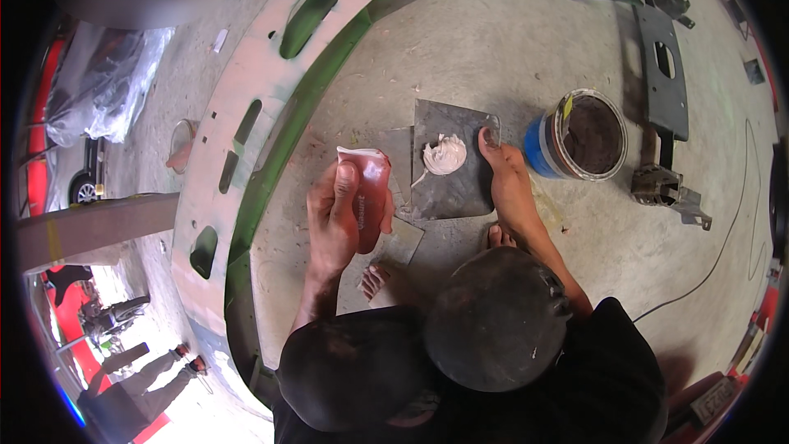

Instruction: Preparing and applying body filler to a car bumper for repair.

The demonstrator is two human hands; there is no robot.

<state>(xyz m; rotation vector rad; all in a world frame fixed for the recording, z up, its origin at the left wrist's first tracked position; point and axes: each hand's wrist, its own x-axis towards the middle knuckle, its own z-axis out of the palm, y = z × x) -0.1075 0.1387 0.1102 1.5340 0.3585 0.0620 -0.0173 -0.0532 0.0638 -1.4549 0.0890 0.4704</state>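
Note:
My left hand [333, 205] is closed around a red squeeze tube [376, 189], its pale, flattened end pointing up and the thumb pressing its side. To the right, my right hand [511, 185] grips the right edge of a dark, flat square plate [464, 197], the thumb lying on top and the other fingers hidden. A swirled mound of pale beige paste [444, 154] sits on the plate near its left side. The tube is held apart from the plate, to the left of the paste.
An open blue can [546, 146] with dark contents stands right of the plate. A long pink-and-green car bumper [246, 115] curves along the left. Dark brackets [662, 189] and a black cable [699, 284] lie at the right. My bare foot [376, 281] is below the tube.

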